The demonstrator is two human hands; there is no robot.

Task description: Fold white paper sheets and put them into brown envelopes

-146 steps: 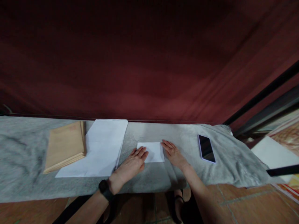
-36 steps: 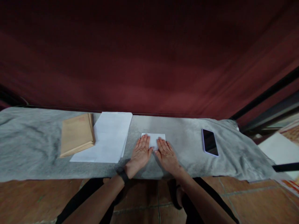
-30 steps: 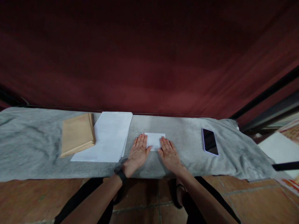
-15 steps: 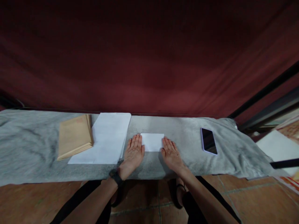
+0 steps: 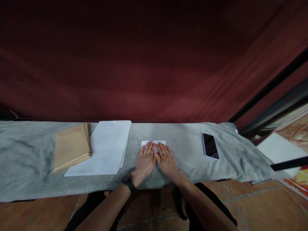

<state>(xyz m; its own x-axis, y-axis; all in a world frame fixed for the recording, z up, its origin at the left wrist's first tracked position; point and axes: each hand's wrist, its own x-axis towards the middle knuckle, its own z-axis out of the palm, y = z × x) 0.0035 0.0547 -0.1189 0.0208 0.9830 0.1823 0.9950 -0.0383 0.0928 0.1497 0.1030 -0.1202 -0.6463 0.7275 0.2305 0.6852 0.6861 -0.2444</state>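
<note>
The grey cloth (image 5: pixel 185 138) runs left to right in front of you. On it, to your left, lie the large white sheets (image 5: pixel 109 147), with the brown stack (image 5: pixel 72 146) overlapping their left side. Your left hand (image 5: pixel 145 161) and right hand (image 5: pixel 167 162) lie close together, palms down, fingers straight, gripping nothing. Directly beneath them is the small white paper (image 5: pixel 156 141), flat on the cloth: you cover its left part with the left, its right part with the other, so neither is nearer. Its far edge runs crosswise just beyond them; they hide the near edge, so you can't confirm its long axis. Well off to your right lies the phone (image 5: pixel 210 146).
</note>
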